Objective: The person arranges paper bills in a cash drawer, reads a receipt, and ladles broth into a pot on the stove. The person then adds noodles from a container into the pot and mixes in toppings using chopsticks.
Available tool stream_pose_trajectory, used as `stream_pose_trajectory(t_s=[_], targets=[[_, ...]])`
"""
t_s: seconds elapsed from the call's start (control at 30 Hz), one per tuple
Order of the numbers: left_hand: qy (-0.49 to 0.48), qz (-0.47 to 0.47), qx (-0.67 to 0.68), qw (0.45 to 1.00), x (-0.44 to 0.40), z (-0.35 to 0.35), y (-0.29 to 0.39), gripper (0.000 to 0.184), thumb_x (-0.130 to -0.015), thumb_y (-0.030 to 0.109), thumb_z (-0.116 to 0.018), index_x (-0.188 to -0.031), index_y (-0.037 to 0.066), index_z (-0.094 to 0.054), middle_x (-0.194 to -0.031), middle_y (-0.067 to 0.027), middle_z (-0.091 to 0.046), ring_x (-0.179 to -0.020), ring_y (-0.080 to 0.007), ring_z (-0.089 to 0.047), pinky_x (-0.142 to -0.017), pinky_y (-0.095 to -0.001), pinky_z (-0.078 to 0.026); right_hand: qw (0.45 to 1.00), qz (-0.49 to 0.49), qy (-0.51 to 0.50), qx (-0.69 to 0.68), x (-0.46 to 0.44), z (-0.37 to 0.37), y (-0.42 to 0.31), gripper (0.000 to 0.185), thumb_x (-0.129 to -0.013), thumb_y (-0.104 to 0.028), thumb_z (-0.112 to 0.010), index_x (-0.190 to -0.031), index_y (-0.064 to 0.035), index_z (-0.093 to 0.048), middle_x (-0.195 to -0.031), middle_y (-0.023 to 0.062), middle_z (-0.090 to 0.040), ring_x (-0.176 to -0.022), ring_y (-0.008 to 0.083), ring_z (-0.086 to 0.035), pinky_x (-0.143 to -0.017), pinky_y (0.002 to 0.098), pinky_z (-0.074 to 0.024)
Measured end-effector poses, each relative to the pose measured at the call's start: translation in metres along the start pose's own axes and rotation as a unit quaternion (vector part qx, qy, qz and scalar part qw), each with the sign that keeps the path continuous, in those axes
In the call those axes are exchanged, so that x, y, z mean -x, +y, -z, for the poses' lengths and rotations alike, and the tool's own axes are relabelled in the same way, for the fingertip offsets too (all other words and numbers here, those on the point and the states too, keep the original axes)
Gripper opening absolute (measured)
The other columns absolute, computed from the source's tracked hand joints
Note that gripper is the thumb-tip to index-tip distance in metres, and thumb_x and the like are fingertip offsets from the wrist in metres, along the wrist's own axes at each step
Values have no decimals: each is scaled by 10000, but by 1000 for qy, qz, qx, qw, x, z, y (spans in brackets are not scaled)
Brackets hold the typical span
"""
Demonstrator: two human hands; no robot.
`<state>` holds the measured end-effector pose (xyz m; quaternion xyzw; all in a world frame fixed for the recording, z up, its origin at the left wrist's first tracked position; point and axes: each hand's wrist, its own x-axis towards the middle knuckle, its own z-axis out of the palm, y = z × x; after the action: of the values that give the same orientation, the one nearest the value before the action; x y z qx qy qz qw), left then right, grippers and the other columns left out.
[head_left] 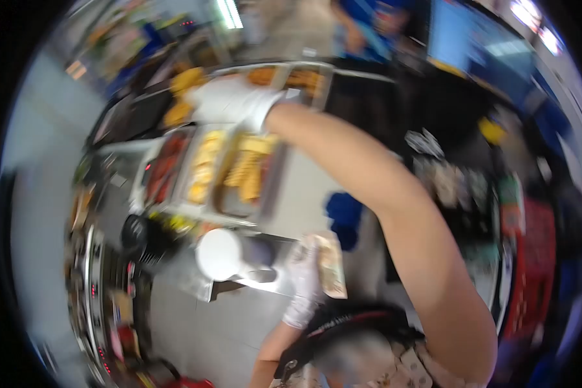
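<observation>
My right hand (223, 100), in a white glove, reaches across to the far left over the food trays. It is smeared by motion, and its fingers are beside yellow rounded food pieces (186, 83); I cannot tell whether it grips them. Lower down, my left hand (304, 268), also gloved, holds a flat beige printed paper wrapper (332, 266) upright near my body. Below the right hand are a tray of yellow strips (247, 169), a tray of pale yellow pieces (205, 169) and a tray of dark red food (167, 168).
A white round-topped container (218, 254) stands at the counter's near edge. Blue cloth-like material (343, 220) lies right of the pale worktop (304, 187). More trays of browned food (304, 81) sit at the back. A person in blue (368, 29) stands beyond the counter.
</observation>
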<state>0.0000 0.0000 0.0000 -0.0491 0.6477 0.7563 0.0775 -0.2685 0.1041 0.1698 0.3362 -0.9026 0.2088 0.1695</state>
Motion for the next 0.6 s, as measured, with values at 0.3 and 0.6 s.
stream_pose_trajectory(t_s=[0.3, 0.6], targets=[[-164, 29, 18, 986, -19, -84, -27, 176, -974, 161, -531, -1000, 26, -639, -850, -13, -643, -697, -59, -575, -609, -191, -467, 809, -499, 231, -207, 423, 57, -31, 202, -860, -107, -595, -1030, -21, -662, -916, 75, -685, -866, 173, -642, -789, 317, -503], [-276, 1, 9, 961, -11, -219, -32, 230, -964, 177, -559, -1085, -4, -635, -937, -22, -661, -813, -81, -601, -737, -228, -488, 716, -659, 50, 225, 545, 43, 49, 357, -734, -376, -715, -792, -25, -697, -814, 175, -659, -853, 348, -638, -781, 441, -499]])
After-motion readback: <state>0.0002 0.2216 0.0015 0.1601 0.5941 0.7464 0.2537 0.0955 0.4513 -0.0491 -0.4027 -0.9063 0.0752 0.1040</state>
